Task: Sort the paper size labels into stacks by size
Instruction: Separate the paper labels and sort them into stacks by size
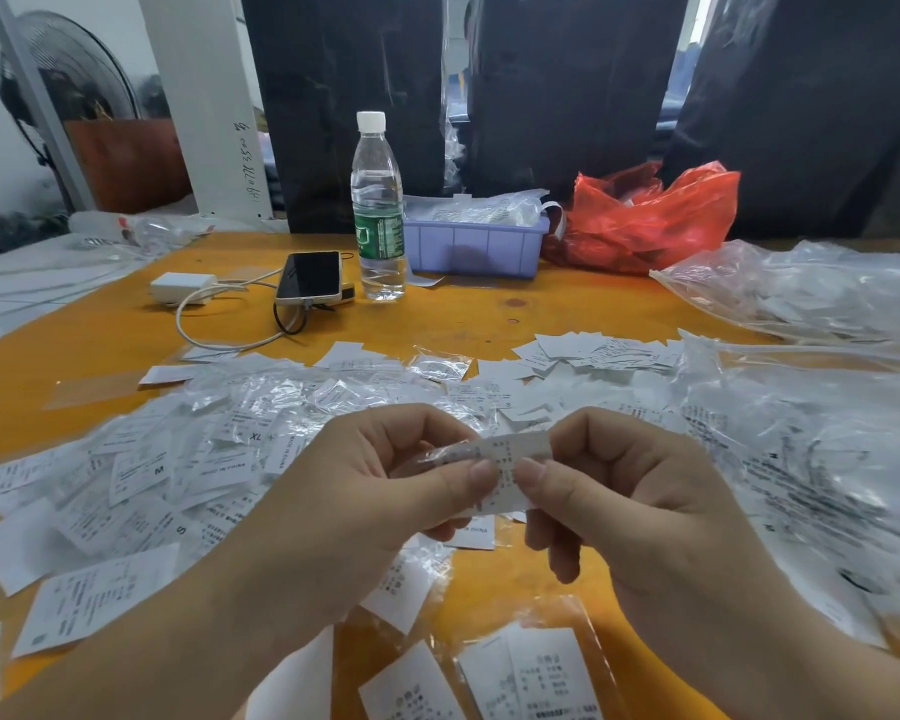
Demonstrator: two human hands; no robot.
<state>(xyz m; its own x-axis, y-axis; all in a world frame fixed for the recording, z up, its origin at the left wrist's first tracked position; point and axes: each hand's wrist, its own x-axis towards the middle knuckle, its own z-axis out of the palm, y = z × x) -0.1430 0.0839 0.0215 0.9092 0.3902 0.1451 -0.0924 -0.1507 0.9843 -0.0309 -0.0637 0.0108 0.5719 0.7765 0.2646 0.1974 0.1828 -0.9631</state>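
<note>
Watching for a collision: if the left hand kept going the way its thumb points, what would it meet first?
Probably the right hand: the left hand points right across the held label, thumbs nearly touching.

Loose labels at nine o'clock read "XL", "M", "S", "MADE IN CHINA". The white post at eleven o'clock bears handwritten digits, unclear.

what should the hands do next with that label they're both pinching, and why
Probably turn the label flat toward the camera to read its size letter. Left hand and right hand pinch it between thumbs and fingers, but it is bent and no letter can be read, while loose labels on the table show M, S and XL.
</note>
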